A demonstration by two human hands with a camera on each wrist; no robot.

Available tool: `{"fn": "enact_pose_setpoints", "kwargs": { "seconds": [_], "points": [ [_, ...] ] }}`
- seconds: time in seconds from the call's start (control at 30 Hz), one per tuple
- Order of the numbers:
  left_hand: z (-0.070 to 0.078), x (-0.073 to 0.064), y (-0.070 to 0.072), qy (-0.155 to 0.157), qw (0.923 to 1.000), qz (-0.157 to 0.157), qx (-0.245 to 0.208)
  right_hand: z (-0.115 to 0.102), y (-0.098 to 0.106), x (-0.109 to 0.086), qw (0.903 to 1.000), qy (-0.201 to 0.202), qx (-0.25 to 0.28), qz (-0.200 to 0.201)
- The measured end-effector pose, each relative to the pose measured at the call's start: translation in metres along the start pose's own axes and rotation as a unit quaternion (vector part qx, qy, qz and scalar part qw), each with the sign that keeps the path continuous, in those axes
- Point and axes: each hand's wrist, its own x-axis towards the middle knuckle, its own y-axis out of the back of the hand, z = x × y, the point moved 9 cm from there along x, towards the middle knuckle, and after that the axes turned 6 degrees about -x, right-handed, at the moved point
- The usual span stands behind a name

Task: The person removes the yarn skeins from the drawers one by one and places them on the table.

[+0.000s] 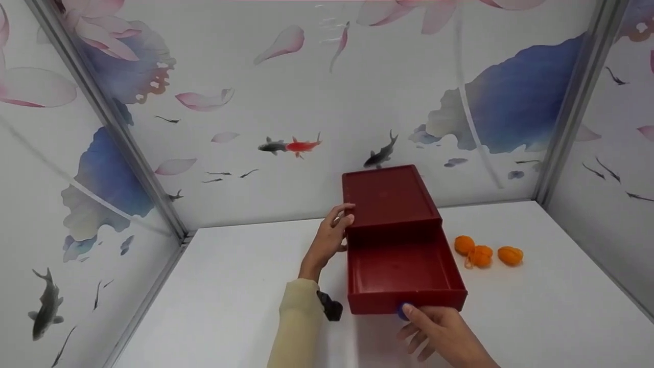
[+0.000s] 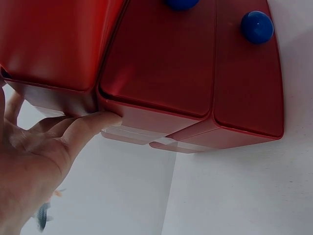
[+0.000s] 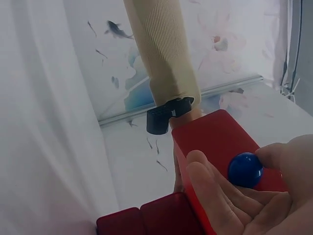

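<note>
A dark red drawer cabinet (image 1: pixel 391 197) stands on the white table, its top drawer (image 1: pixel 401 266) pulled far out and empty inside. My left hand (image 1: pixel 327 240) rests against the cabinet's left side, fingertips at the top edge. In the left wrist view the fingers (image 2: pixel 90 125) spread along that side, beside the lower drawers (image 2: pixel 161 58). My right hand (image 1: pixel 439 329) pinches the blue knob (image 3: pixel 245 170) on the pulled-out drawer's front, thumb on one side and fingers on the other.
Right of the cabinet lie several orange balls (image 1: pixel 481 255), like little yarn balls, one with a loose loop. White panels (image 1: pixel 306 102) printed with fish and lotus enclose the table (image 1: pixel 230 296) at the back and sides. More blue knobs (image 2: pixel 257 27) stick out from the lower drawers.
</note>
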Motion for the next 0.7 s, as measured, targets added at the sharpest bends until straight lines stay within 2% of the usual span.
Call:
{"fn": "enact_pose_setpoints", "kwargs": {
  "seconds": [0.23, 0.47, 0.7],
  "points": [
    [-0.001, 0.001, 0.000, 0.006, 1.0000, 0.003, -0.003, -0.002, -0.001, 0.001, 0.9991, 0.006, 0.019, 0.038],
    [0.000, 0.001, 0.002, 0.002, 0.9999, 0.007, 0.009, -0.004, 0.004, 0.005, 0.9979, 0.020, 0.027, 0.056],
    [-0.008, 0.004, 0.002, 0.010, 0.9999, 0.008, 0.003, -0.005, 0.010, 0.010, 0.9958, 0.043, 0.023, 0.077]
  ]
}}
